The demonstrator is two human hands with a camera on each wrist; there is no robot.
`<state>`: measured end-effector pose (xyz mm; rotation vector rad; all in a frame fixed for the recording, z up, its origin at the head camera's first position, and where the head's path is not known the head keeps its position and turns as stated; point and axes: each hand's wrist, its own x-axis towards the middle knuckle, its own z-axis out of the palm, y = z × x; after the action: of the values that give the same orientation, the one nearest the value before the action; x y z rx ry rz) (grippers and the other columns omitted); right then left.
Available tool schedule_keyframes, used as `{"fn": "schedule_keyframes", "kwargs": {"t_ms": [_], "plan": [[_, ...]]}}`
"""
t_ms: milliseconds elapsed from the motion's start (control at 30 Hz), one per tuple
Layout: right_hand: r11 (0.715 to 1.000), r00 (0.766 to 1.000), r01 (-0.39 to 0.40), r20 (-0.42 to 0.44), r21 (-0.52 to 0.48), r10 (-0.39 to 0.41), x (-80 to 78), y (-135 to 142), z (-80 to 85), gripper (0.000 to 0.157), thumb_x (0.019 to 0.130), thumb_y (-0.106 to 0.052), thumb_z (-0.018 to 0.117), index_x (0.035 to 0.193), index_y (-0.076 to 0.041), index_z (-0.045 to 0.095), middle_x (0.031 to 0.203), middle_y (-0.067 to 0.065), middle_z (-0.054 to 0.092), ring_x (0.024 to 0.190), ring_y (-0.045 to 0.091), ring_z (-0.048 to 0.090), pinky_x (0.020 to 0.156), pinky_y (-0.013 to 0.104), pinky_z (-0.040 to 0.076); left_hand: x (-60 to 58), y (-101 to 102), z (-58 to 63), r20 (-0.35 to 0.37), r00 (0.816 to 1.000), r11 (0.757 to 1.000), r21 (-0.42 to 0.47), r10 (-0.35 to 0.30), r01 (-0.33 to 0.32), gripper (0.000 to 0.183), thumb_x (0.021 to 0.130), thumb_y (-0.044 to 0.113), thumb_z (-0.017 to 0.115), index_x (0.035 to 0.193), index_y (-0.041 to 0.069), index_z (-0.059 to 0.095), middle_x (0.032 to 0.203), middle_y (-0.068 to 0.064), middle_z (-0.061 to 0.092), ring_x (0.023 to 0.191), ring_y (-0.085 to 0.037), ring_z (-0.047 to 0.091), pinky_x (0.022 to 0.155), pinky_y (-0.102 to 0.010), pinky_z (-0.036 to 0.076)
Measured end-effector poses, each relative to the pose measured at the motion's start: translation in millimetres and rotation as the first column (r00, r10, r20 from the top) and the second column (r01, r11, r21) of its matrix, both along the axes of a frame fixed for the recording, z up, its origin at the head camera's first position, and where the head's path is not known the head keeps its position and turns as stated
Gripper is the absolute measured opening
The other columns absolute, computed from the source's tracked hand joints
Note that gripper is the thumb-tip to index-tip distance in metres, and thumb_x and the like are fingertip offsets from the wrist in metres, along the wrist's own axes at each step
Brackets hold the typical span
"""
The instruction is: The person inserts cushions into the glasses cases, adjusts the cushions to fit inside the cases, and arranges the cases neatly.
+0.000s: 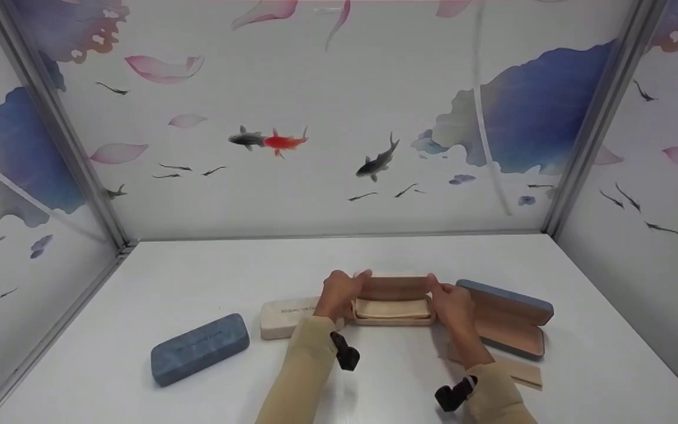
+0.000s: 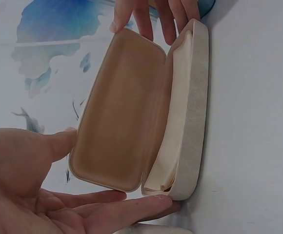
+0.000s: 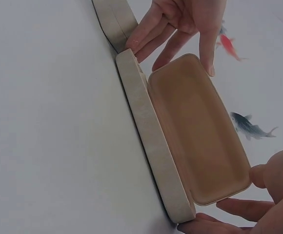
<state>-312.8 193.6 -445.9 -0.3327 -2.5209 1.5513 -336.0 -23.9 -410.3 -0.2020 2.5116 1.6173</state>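
Note:
A cream glasses case [image 1: 396,287] stands on the table with its lid raised, showing a tan lining. Inside its base lies a folded cream cloth [image 1: 393,309], also visible in the left wrist view. My left hand [image 1: 339,293] holds the case's left end, thumb at the lid's edge and fingers along the base. At the opposite end, my right hand [image 1: 455,306] grips lid and base the same way. The right wrist view shows the lid lining [image 3: 200,131] between both hands; the cloth is mostly hidden there by the base's wall.
Left of the held case lies a closed cream case [image 1: 283,319], partly behind my left arm. Farther left is a closed blue case [image 1: 200,348]. An open blue case [image 1: 509,321] with brown lining sits on the right, near a flat tan piece [image 1: 524,374]. Printed panels enclose the table.

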Motion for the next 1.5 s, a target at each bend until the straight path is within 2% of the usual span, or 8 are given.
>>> {"fn": "schedule_keyframes", "kwargs": {"t_ms": [267,467,667,867,1000,1133,1300,1500], "plan": [[1.000,0.997,-0.009,0.083,0.004,0.008,-4.6,3,0.6,0.069,0.099,-0.061,0.047,0.120,0.001,0.070,0.076,0.005,0.061,0.069,0.018,0.057,0.059,0.028,0.042,-1.4,-1,0.1,0.010,0.999,0.999,-0.026,-0.032,0.032,0.072,0.099,0.047,0.056,0.140,-0.012,0.045,0.134,-0.028,0.057,0.100,-0.034,0.066,0.081,-0.044,0.060],[1.000,0.996,-0.008,0.089,0.008,0.007,-4.0,2,1.7,0.073,0.097,-0.063,0.049,0.125,0.001,0.067,0.098,0.013,0.069,0.086,0.021,0.061,0.065,0.026,0.045,-2.2,-2,1.8,0.012,1.000,0.999,-0.043,-0.017,0.017,0.070,0.100,0.046,0.057,0.139,-0.011,0.047,0.133,-0.028,0.058,0.094,-0.036,0.069,0.072,-0.045,0.061],[0.999,0.994,-0.014,0.104,-0.049,0.019,-2.6,3,2.2,0.069,0.096,-0.061,0.054,0.122,0.001,0.068,0.100,0.014,0.068,0.079,0.018,0.059,0.059,0.027,0.045,-1.9,-2,2.3,0.034,0.999,1.000,-0.017,-0.022,0.022,0.068,0.100,0.042,0.059,0.140,-0.010,0.045,0.138,-0.027,0.055,0.109,-0.031,0.061,0.079,-0.045,0.061],[0.991,0.984,-0.056,0.163,-0.121,0.075,0.1,7,5.9,0.081,0.095,-0.063,0.053,0.139,0.006,0.052,0.135,0.026,0.056,0.112,0.033,0.059,0.086,0.043,0.054,-2.5,-2,2.3,0.047,0.998,0.999,-0.029,-0.045,0.046,0.066,0.101,0.042,0.058,0.141,-0.008,0.045,0.137,-0.024,0.056,0.093,-0.029,0.064,0.078,-0.042,0.059],[0.982,0.974,-0.093,0.188,-0.166,0.124,-1.5,9,7.3,0.082,0.096,-0.062,0.052,0.141,0.006,0.050,0.147,0.032,0.046,0.135,0.044,0.047,0.108,0.056,0.045,-3.2,-3,3.5,0.049,0.997,0.996,-0.067,-0.061,0.065,0.065,0.100,0.042,0.060,0.138,-0.009,0.048,0.134,-0.022,0.059,0.097,-0.028,0.063,0.092,-0.042,0.055],[0.978,0.969,-0.121,0.192,-0.168,0.153,-3.8,11,6.9,0.074,0.098,-0.058,0.052,0.138,0.004,0.055,0.144,0.031,0.050,0.137,0.045,0.047,0.110,0.055,0.044,-4.7,-5,3.2,0.058,0.996,0.995,-0.073,-0.067,0.071,0.064,0.098,0.042,0.062,0.136,-0.009,0.049,0.136,-0.022,0.058,0.114,-0.027,0.057,0.108,-0.046,0.047],[0.979,0.964,-0.140,0.205,-0.146,0.169,-4.4,12,5.7,0.079,0.098,-0.055,0.054,0.144,0.009,0.045,0.147,0.031,0.047,0.138,0.046,0.046,0.109,0.056,0.044,-5.7,-6,1.9,0.086,0.994,0.994,-0.076,-0.068,0.074,0.061,0.098,0.041,0.064,0.134,-0.006,0.051,0.133,-0.019,0.059,0.113,-0.028,0.057,0.108,-0.046,0.046],[0.977,0.959,-0.164,0.211,-0.139,0.191,-5.8,14,7.6,0.069,0.102,-0.044,0.053,0.142,0.012,0.045,0.148,0.032,0.045,0.137,0.046,0.046,0.107,0.054,0.047,-6.3,-9,2.4,0.105,0.992,0.994,-0.080,-0.067,0.075,0.067,0.095,0.040,0.068,0.140,-0.006,0.047,0.141,-0.020,0.055,0.119,-0.028,0.055,0.111,-0.048,0.044]]}}
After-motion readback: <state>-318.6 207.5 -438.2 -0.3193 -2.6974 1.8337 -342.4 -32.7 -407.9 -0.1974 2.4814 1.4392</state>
